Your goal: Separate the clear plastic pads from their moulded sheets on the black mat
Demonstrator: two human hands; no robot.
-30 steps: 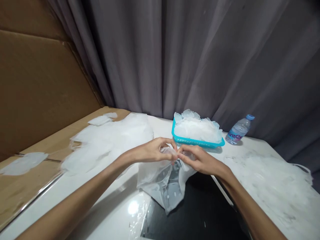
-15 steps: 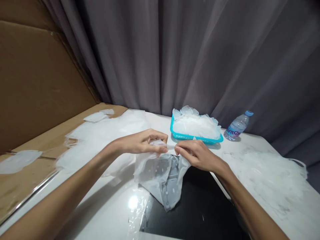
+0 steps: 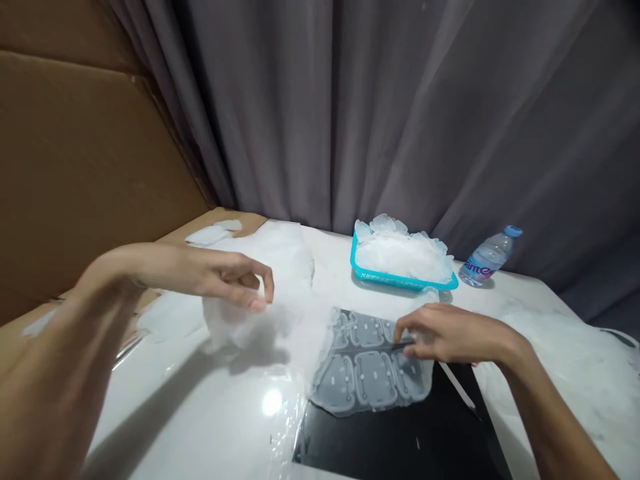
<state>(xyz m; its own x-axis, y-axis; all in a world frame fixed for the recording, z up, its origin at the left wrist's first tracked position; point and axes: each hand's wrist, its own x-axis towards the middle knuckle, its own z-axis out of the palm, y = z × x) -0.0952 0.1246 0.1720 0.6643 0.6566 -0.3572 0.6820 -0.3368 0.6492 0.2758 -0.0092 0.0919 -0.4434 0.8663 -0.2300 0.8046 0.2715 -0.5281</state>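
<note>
My left hand (image 3: pixel 227 280) is at the left, thumb and forefinger curled close together. A thin white sheet (image 3: pixel 240 327), smeared by motion, hangs from its fingers above the white tabletop. My right hand (image 3: pixel 433 333) pinches the right part of a translucent sheet (image 3: pixel 375 377) marked with several rounded, die-cut-looking outlines in two rows. That sheet lies over a black board (image 3: pixel 400 440), and its right part is hidden behind my fingers. To the left, a pile of white sheets (image 3: pixel 280 250) is spread near my left hand.
A turquoise basket (image 3: pixel 405 283) heaped with translucent white pieces stands at the back. Beside it is a water bottle (image 3: pixel 490 257). More translucent material (image 3: pixel 555 373) covers the right side. Cardboard (image 3: pixel 75 167) rises at the left, and a grey curtain (image 3: pixel 320 100) hangs behind.
My hands have moved apart. The left went leftward with the white sheet, while the right moved rightward. The translucent sheet, crumpled up between both hands before, now lies spread over the black board.
</note>
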